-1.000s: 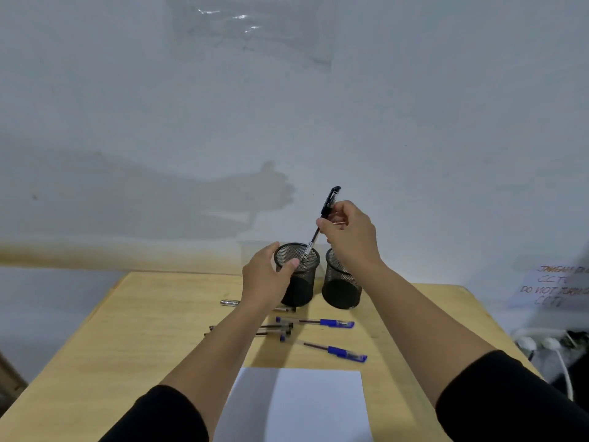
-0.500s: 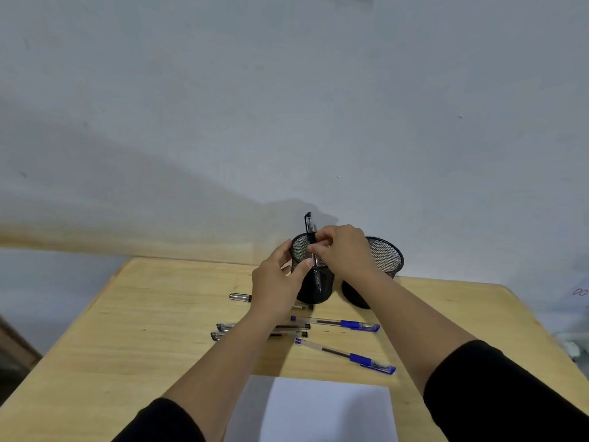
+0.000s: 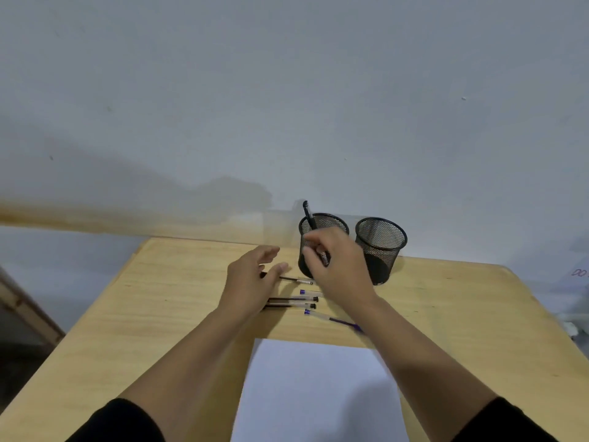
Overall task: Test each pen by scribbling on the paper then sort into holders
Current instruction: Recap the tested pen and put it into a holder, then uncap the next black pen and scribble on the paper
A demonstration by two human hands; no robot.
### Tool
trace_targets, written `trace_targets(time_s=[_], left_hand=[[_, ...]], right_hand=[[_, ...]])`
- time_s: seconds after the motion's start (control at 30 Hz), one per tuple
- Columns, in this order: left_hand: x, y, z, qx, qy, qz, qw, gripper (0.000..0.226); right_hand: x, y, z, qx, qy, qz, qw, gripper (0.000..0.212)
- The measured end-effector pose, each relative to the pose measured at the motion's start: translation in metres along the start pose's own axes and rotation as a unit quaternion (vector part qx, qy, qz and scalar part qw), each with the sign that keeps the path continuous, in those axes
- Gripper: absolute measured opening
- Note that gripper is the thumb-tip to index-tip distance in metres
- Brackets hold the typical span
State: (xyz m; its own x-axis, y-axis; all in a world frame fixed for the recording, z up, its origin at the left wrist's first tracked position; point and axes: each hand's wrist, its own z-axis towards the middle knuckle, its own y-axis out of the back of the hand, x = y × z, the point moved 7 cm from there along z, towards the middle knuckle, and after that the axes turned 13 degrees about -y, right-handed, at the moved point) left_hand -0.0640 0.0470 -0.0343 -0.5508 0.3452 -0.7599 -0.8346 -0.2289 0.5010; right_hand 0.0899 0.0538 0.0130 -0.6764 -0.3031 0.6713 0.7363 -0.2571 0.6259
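Two black mesh holders stand at the back of the wooden table. The left holder [image 3: 331,222] has one black pen [image 3: 308,215] leaning in it, cap end up. Nothing shows inside the right holder [image 3: 381,242]. My right hand [image 3: 338,266] hangs in front of the left holder with loosely curled fingers and no pen in it. To its left, my left hand [image 3: 251,279] is open, palm down, over the loose pens [image 3: 293,299]. Several black and blue pens lie there, one blue pen [image 3: 333,319] nearest the white paper [image 3: 318,387].
The table [image 3: 159,314] stands against a pale wall. Its left edge drops to the floor, where a wooden frame [image 3: 28,314] leans. A white sheet with red writing [image 3: 578,272] sits at the far right.
My right hand let go of the black pen, which now stands in the left holder, and drew back. My left hand left the holder and moved down-left over the loose pens.
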Motion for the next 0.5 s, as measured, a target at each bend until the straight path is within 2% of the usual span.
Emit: trace_targets(time_s=[0.23,0.5], left_hand=[[0.03,0.02,-0.041,0.118,-0.077,0.155,0.978,0.019],[0.044,0.023,-0.049,0.084,-0.119,0.173,0.974,0.017]], right_hand=[[-0.014,-0.059,-0.049,0.144,-0.017,-0.109,0.983,0.03],[-0.015,-0.079,-0.052,0.156,-0.007,-0.159,0.975,0.023]])
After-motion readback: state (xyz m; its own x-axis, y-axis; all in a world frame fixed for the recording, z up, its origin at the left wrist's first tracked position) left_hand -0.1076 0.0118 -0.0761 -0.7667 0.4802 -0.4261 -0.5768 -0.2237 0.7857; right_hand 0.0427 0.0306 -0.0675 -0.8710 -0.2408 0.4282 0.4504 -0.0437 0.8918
